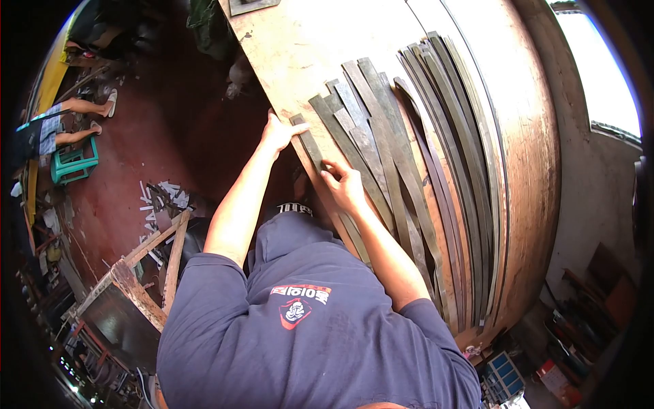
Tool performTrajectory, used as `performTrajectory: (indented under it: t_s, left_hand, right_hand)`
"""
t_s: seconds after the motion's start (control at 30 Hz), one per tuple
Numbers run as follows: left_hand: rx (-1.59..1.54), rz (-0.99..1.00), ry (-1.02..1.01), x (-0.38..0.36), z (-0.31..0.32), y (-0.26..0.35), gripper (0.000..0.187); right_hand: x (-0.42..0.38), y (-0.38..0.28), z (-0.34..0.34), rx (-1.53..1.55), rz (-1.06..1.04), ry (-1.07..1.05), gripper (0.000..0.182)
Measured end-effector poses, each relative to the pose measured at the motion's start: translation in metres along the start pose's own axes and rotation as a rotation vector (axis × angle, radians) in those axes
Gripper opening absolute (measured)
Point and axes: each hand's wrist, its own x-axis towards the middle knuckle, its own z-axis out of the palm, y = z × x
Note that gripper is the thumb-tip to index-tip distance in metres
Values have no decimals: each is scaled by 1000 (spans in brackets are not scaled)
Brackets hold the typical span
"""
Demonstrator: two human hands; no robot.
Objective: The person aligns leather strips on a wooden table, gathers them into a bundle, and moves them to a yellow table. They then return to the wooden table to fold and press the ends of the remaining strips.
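"What took up the most room?"

"The wooden table [293,61], tan and scuffed. Long dark strips [463,129] lay across it, many of them overlapping."

"And after that?"

"The worker's navy shirt [327,347], at the table's near edge. Well off to the left were another person [78,106] (only shorts, legs and sandals showed clearly) and a teal stool [68,165]."

"Where was the strip being handled?"

"The single strip [311,146] lay along the near edge, apart from the long bank on the right."

"How did the hands stand?"

"The left hand [276,133] had thumb and forefinger spread apart, the thumb across the strip's far end. The right hand [349,187] touched it further along; whether thumb and finger pinched it, I couldn't tell."
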Motion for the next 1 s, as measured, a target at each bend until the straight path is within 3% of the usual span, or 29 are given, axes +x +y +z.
performTrajectory:
  t_s: [0.47, 0.67, 0.73, 0.8, 0.87, 0.9, 0.93, 1.0]
  left_hand:
    - [-46, 21, -8, -1, 0, -2, 98]
    - [163, 33, -3, -18, 0, -2, 106]
    - [742, 515, 473, -44, 11, 0, 104]
    - [817, 842, 260, -60, 7, -8, 81]
    - [1072, 1087, -136, -82, -3, -2, 75]
    - [1021, 1153, -293, -83, -7, -6, 75]
    - [1020, 1155, -294, -79, -13, -9, 75]
    - [1188, 1034, -566, -65, -25, -6, 75]
  right_hand:
    - [-1, -5, 1, -54, 24, 18, 30]
    - [-2, -8, 3, -74, 24, 45, 31]
    - [-3, -10, 3, -82, 24, 52, 32]
    - [-1, -10, 4, -91, 25, 63, 32]
    - [-1, -6, 6, -71, 11, 69, 32]
    - [-2, -8, 6, -73, 13, 72, 32]
    - [-2, -9, 5, -72, 20, 73, 32]
    - [-2, -11, 6, -72, 24, 74, 32]
